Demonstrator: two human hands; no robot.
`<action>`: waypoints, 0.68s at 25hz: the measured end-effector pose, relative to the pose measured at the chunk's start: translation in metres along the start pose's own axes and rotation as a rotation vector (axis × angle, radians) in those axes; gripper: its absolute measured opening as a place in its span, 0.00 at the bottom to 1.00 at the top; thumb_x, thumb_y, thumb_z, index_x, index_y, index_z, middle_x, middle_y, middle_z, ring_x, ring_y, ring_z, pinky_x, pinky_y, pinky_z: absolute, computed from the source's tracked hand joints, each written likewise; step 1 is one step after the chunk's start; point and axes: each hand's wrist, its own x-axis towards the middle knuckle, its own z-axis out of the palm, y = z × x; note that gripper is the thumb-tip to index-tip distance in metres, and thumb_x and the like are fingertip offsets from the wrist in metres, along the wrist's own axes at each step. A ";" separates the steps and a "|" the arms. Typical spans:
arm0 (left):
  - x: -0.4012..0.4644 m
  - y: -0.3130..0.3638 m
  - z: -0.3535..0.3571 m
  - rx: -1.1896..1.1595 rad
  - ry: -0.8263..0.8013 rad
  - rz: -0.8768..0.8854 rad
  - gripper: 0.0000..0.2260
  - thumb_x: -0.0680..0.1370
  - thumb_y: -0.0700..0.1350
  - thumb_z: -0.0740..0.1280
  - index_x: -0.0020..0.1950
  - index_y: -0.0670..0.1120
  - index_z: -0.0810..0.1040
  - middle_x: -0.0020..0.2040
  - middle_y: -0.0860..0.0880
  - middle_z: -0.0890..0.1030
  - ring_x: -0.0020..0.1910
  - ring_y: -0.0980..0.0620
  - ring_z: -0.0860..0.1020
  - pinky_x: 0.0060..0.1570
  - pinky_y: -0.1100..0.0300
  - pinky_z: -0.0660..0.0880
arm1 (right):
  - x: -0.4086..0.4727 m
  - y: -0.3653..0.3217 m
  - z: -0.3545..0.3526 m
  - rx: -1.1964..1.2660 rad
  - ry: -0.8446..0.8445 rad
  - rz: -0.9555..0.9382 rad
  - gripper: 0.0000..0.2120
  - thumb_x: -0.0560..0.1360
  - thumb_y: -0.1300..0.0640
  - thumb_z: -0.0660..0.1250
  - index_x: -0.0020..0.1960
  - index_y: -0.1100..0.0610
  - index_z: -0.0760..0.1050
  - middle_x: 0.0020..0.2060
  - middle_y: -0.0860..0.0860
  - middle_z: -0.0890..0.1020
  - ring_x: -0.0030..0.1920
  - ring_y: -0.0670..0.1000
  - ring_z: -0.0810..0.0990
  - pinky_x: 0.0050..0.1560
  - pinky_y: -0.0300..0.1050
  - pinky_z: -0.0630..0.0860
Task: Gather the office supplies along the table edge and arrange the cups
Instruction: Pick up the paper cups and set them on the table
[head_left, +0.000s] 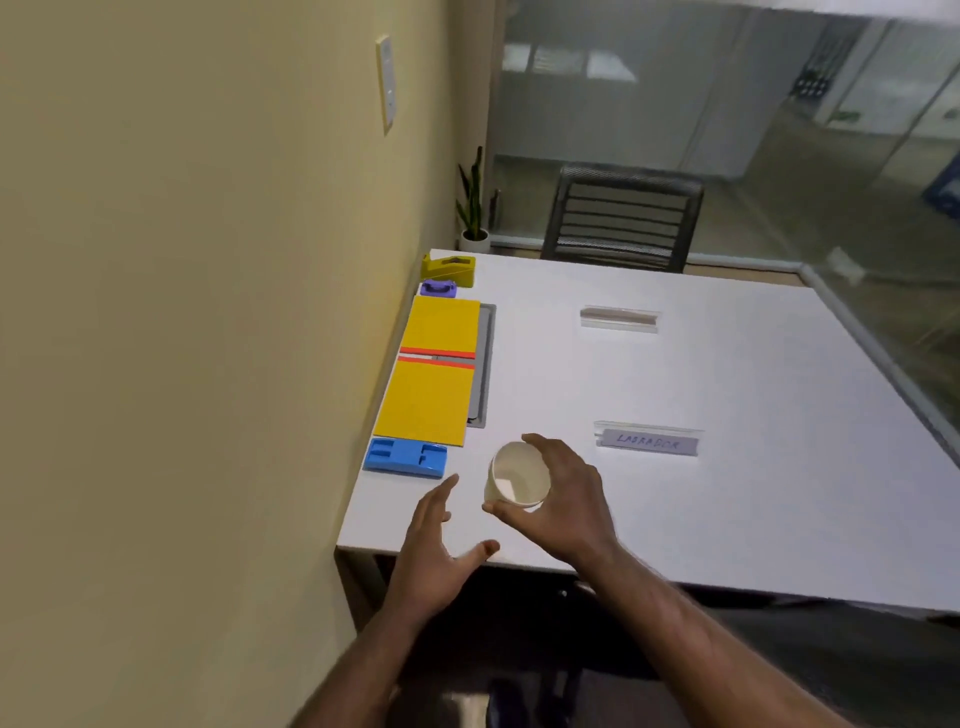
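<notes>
White table (727, 415), right hand (563, 499) gripping tilted cup (517, 475)

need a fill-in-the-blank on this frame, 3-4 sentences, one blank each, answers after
1. The paper cup is held by the ____ hand.
2. The left hand is open and holds ____.
3. Nearest the person in the row along the wall-side edge of the table is the ____ stapler.
4. The name card beside the cup reads ____.

Missing words: right; nothing; blue; LABRADOR
</notes>
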 end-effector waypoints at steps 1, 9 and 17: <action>-0.001 0.012 0.005 -0.017 -0.024 0.041 0.43 0.63 0.64 0.76 0.71 0.71 0.54 0.74 0.61 0.63 0.62 0.60 0.71 0.56 0.63 0.70 | -0.007 0.001 -0.009 -0.004 0.023 0.013 0.43 0.57 0.27 0.70 0.67 0.43 0.67 0.64 0.40 0.75 0.62 0.46 0.73 0.63 0.48 0.68; -0.002 0.108 0.040 -0.120 -0.139 0.335 0.46 0.56 0.66 0.78 0.69 0.72 0.58 0.67 0.69 0.68 0.62 0.69 0.70 0.53 0.72 0.71 | -0.048 0.008 -0.084 0.021 0.239 0.102 0.44 0.50 0.23 0.70 0.62 0.41 0.70 0.58 0.38 0.79 0.56 0.42 0.75 0.60 0.45 0.71; -0.032 0.209 0.129 -0.133 -0.221 0.485 0.28 0.61 0.55 0.75 0.55 0.76 0.70 0.52 0.75 0.77 0.51 0.73 0.76 0.44 0.79 0.70 | -0.094 0.076 -0.182 0.028 0.357 0.097 0.45 0.49 0.23 0.70 0.61 0.43 0.72 0.56 0.37 0.79 0.56 0.40 0.76 0.60 0.47 0.71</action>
